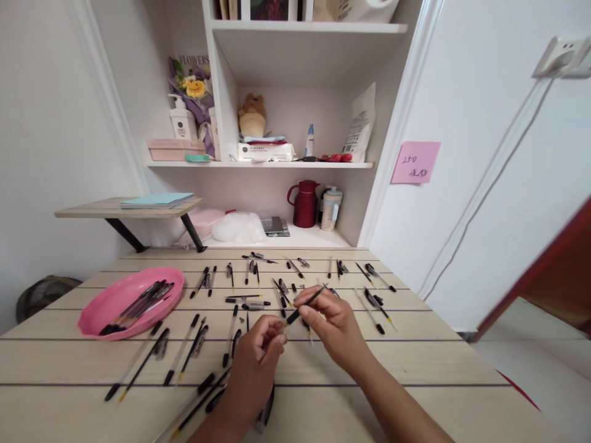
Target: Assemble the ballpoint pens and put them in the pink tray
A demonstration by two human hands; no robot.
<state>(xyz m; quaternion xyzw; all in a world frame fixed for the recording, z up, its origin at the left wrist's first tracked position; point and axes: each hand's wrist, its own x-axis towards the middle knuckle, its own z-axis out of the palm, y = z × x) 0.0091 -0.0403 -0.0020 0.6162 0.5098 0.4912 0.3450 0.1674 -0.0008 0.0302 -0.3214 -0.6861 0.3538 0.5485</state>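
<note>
In front of me, above the table, my right hand (330,320) pinches a slim black pen refill (316,296) that slants up to the right. A thicker black piece shows around its lower part. My left hand (263,351) is closed at the refill's lower left end, fingertips pressed together; the very end is hidden between them. Scattered around both hands are pen parts: clear barrels with black ends (182,347), dark refills with yellow tips (144,366) and black pen caps (162,344). Some lie partly hidden under my left wrist.
On the left of the slatted table (369,394) stands a pink dish (85,314) holding several pens. Behind it is a small raised shelf (87,209) with papers on it. At the back, a white shelf unit (295,165) holds a red jug (305,206) and a tumbler (331,209).
</note>
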